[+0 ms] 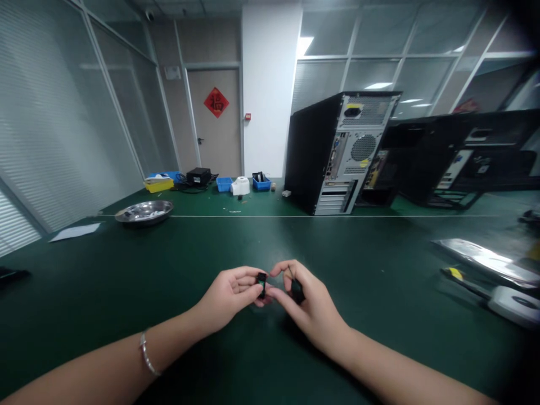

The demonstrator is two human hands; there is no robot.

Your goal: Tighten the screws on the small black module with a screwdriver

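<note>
The left hand [230,292] pinches a black piece [262,277], long side forward; the right hand [314,298], just beside, holds a dark object [297,291].

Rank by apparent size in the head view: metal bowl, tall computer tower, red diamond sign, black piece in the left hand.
1. Tall computer tower
2. Metal bowl
3. Red diamond sign
4. Black piece in the left hand, though nearest the camera

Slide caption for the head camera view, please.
Over a green tabletop, the left hand holds a small black-and-green part, the right hand a dark object.
</note>
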